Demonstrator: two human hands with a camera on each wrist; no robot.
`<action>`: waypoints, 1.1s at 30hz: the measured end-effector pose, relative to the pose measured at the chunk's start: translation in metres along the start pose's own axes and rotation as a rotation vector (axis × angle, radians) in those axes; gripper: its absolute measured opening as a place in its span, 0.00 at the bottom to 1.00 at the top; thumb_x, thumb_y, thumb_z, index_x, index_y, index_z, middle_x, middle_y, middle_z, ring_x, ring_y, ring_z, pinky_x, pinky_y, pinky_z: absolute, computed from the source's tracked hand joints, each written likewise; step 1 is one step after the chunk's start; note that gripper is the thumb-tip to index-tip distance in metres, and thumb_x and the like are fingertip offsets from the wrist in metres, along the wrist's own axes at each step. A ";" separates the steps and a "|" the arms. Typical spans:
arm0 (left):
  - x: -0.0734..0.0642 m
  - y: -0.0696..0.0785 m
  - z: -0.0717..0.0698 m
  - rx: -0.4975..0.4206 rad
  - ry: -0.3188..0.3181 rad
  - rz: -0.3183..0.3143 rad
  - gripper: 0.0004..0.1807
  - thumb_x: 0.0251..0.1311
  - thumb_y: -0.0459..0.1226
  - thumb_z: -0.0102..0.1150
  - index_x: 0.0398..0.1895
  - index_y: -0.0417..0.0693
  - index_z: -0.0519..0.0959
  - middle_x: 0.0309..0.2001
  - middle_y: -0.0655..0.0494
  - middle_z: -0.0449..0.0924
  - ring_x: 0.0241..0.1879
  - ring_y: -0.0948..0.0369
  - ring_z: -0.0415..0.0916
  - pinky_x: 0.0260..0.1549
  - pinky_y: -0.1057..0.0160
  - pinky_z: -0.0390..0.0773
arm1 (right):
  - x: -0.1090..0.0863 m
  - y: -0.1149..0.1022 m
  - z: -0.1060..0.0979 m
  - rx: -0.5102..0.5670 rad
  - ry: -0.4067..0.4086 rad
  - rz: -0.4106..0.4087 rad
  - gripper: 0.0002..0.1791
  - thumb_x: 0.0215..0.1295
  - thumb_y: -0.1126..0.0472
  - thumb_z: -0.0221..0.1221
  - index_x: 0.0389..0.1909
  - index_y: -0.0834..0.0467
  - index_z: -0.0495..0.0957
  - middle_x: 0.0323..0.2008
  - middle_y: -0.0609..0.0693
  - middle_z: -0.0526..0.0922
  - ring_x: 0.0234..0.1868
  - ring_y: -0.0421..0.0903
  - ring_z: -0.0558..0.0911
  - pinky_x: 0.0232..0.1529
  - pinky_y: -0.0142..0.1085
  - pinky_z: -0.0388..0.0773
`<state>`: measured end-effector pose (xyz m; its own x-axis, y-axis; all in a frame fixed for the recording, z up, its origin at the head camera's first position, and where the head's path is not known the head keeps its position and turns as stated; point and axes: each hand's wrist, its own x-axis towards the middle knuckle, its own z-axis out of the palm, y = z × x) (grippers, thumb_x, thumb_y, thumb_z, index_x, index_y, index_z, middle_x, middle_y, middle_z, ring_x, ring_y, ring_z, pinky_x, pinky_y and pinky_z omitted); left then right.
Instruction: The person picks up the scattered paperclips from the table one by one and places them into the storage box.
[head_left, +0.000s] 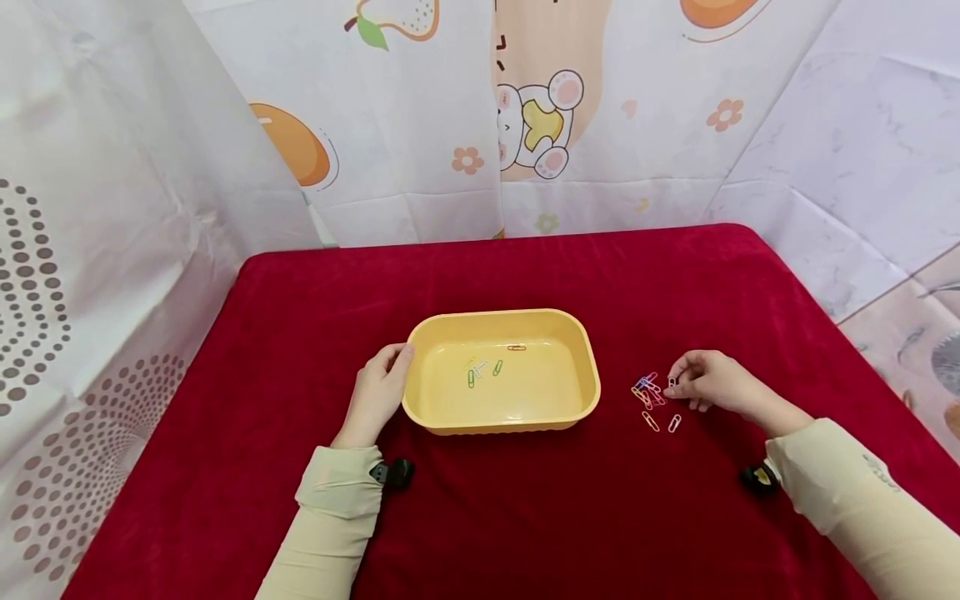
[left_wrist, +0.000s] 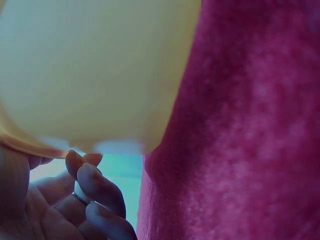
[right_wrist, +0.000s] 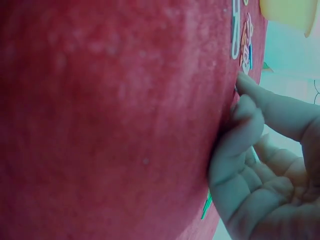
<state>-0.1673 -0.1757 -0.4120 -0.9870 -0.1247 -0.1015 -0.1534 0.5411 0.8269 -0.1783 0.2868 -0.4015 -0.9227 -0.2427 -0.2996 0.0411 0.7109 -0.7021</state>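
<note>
My left hand (head_left: 378, 387) grips the left rim of a yellow plastic basin (head_left: 502, 412), thumb at the rim and fingers beneath it in the left wrist view. Several coloured paper clips lie inside, among them a red paper clip (head_left: 516, 347) and a green paper clip (head_left: 498, 367). Right of the basin, my right hand (head_left: 712, 382) is down at the cloth, thumb and forefinger pinching a pale paper clip (head_left: 672, 383). Beside its fingertips is a loose pile of paper clips (head_left: 651, 395), with a yellow paper clip (head_left: 650, 421) and a white paper clip (head_left: 674, 423) nearer me.
A dark red cloth (head_left: 525, 517) covers the table. White printed curtains (head_left: 420, 108) hang behind it and along both sides. Each wrist wears a black camera, one of them the left wrist camera (head_left: 400, 473).
</note>
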 end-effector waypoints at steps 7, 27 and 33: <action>0.000 0.000 0.000 -0.001 0.000 0.005 0.28 0.75 0.56 0.42 0.64 0.48 0.75 0.56 0.45 0.81 0.52 0.51 0.79 0.53 0.51 0.76 | -0.004 -0.007 -0.001 -0.099 0.044 -0.060 0.10 0.61 0.62 0.67 0.34 0.62 0.75 0.27 0.49 0.81 0.17 0.42 0.75 0.21 0.35 0.76; 0.000 0.000 0.000 0.000 -0.004 0.006 0.28 0.75 0.55 0.41 0.65 0.47 0.74 0.57 0.45 0.80 0.52 0.51 0.79 0.54 0.51 0.75 | 0.011 -0.058 -0.002 0.146 0.031 -0.139 0.14 0.69 0.61 0.60 0.44 0.69 0.73 0.29 0.51 0.85 0.16 0.42 0.75 0.22 0.35 0.77; 0.000 0.000 -0.001 -0.002 -0.005 0.008 0.29 0.75 0.56 0.41 0.65 0.47 0.74 0.57 0.45 0.80 0.53 0.51 0.78 0.54 0.51 0.75 | 0.020 -0.084 0.001 0.222 -0.010 -0.143 0.15 0.69 0.61 0.61 0.45 0.70 0.74 0.28 0.48 0.85 0.17 0.41 0.75 0.23 0.35 0.78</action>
<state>-0.1674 -0.1762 -0.4118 -0.9884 -0.1159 -0.0977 -0.1453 0.5408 0.8285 -0.1999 0.2213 -0.3494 -0.9212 -0.3381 -0.1927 -0.0057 0.5068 -0.8621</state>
